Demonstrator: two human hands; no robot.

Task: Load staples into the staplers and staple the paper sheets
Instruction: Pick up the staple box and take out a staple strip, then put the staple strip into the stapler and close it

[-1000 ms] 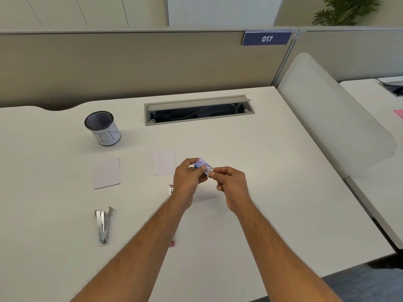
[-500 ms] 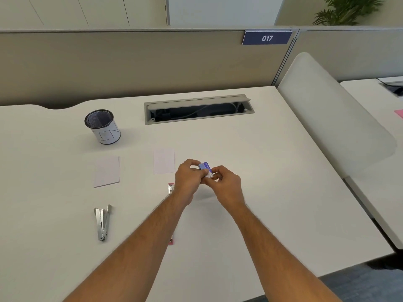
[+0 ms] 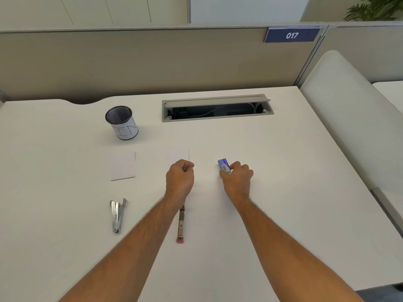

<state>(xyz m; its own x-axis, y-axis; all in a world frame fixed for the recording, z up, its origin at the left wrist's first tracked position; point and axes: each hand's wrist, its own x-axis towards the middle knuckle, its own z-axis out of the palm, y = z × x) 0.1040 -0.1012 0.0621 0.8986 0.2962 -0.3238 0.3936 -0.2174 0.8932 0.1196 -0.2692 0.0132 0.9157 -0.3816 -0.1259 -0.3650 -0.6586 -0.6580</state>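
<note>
1. Two hands, joined on the staple box (image 3: 224, 164) earlier, now sit apart: my right hand (image 3: 237, 179) pinches it at three o'clock; my left hand (image 3: 180, 177) is fisted, contents hidden.
2. Mesh cup (image 3: 122, 123) at ten o'clock reads "IN"; sign (image 3: 292, 35) reads "017".

Desk (image 3: 283, 192) is open to the right of the right hand (image 3: 237, 179), w/ only the curved side divider (image 3: 349, 118) bounding it. Left half is more cluttered: mesh pen cup (image 3: 122, 123) at back, two paper sheets (image 3: 123, 165) (image 3: 178, 154) mid-desk, silver stapler (image 3: 117, 214) lying opened near front-left, pink stapler (image 3: 181, 223) partly under left forearm. Open cable tray (image 3: 216, 109) is a recess at rear centre, partition wall (image 3: 152, 62) closes off the back.
</note>
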